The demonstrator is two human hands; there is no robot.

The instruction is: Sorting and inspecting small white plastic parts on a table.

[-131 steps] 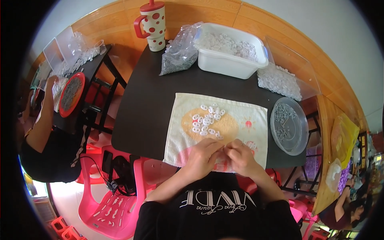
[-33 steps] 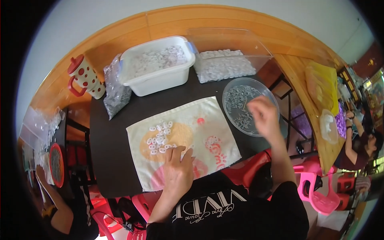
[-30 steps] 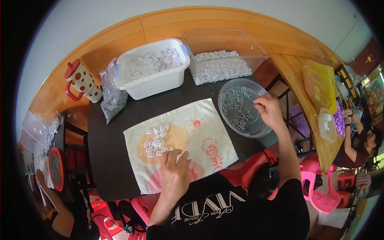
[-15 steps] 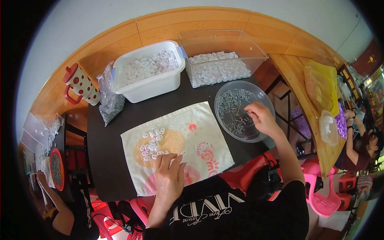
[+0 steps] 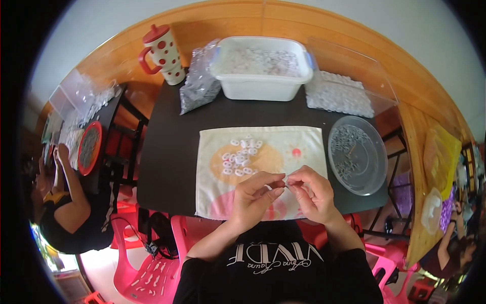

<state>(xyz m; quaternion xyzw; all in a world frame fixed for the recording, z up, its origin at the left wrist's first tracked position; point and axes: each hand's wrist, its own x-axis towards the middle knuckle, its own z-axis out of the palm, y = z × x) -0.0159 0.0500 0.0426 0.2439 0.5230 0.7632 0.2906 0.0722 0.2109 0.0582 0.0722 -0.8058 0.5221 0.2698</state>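
My left hand [image 5: 254, 196] and my right hand [image 5: 312, 194] meet over the front of a printed towel [image 5: 309, 139]. Both are closed in pinches, fingertips nearly touching. The left fingertips hold a small white plastic piece, mostly hidden by the fingers. Whatever the right fingertips pinch is too small to make out. On the towel, just beyond my left hand, lie several white oval plastic pieces [image 5: 240, 158] with two holes each. A round clear tray [image 5: 372, 180] of thin grey screws [image 5: 349, 139] stands to the right of the towel.
At the back stand a white tub [image 5: 261, 90] and a clear bin [image 5: 382, 83], both containing white pieces. Left of them are a bag of grey hardware [image 5: 201, 88] and a dotted tumbler [image 5: 164, 53]. Other people work at the left and right, near a red tray [image 5: 82, 169].
My right hand has left the screw tray and come over the towel to meet my left hand. The head view has shifted, moving the table contents across the picture.
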